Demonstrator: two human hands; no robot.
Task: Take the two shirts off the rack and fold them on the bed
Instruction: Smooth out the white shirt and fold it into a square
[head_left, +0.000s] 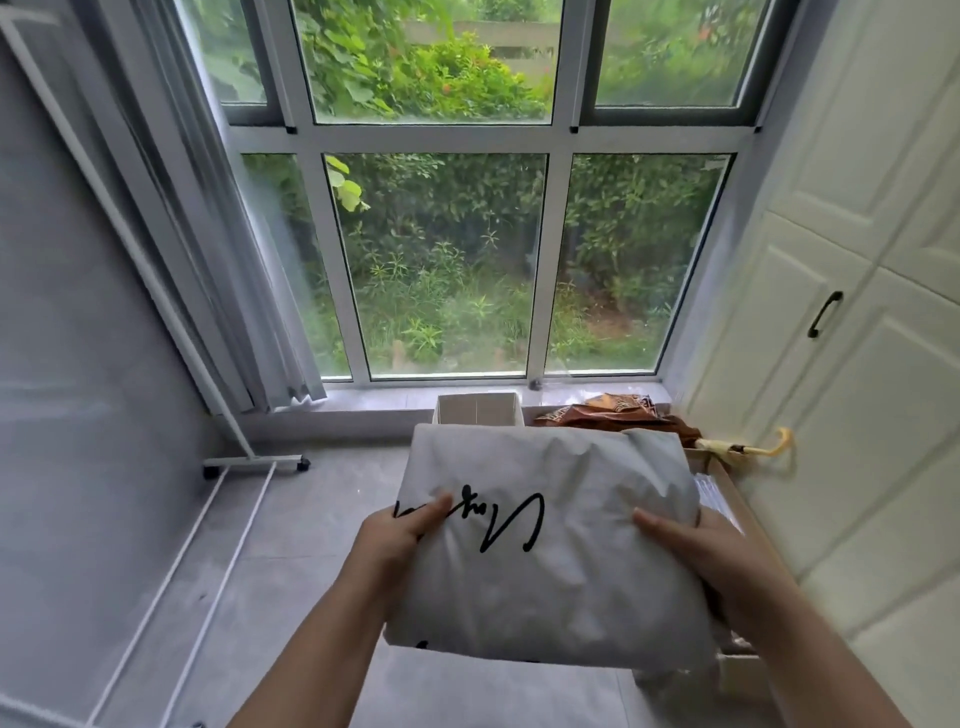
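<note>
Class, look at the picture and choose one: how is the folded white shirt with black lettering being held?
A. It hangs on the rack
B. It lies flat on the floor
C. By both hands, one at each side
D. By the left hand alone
C: the left hand and the right hand each grip one side of the folded white shirt, held up above the floor.

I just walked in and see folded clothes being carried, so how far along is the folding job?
Done, it seems: a white shirt with black lettering is already folded into a neat rectangle. In hand: the left hand and right hand hold it by its sides above the floor, near the window. Left: unclear; no second shirt and no bed are visible, and the rack shows no clothes.
</note>
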